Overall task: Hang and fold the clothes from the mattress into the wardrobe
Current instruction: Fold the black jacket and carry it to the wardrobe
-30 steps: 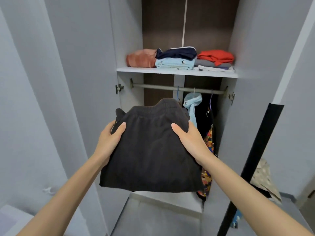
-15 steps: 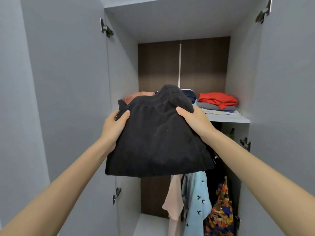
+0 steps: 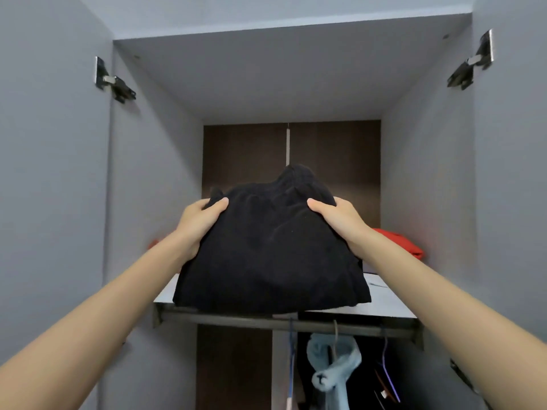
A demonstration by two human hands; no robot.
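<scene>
A: Where's the garment (image 3: 272,255)?
B: At the wardrobe (image 3: 154,187) shelf (image 3: 390,303) front, where left hand (image 3: 198,223) and right hand (image 3: 340,223) grip its sides.
A: On the shelf?
B: Only red clothes (image 3: 405,244), right side — a blue one (image 3: 334,362) hangs below.

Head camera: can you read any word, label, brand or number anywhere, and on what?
None readable. The black folded garment held by the left hand and right hand shows no label; the wardrobe shelf, hinges and hanging clothes carry no legible text.
</scene>
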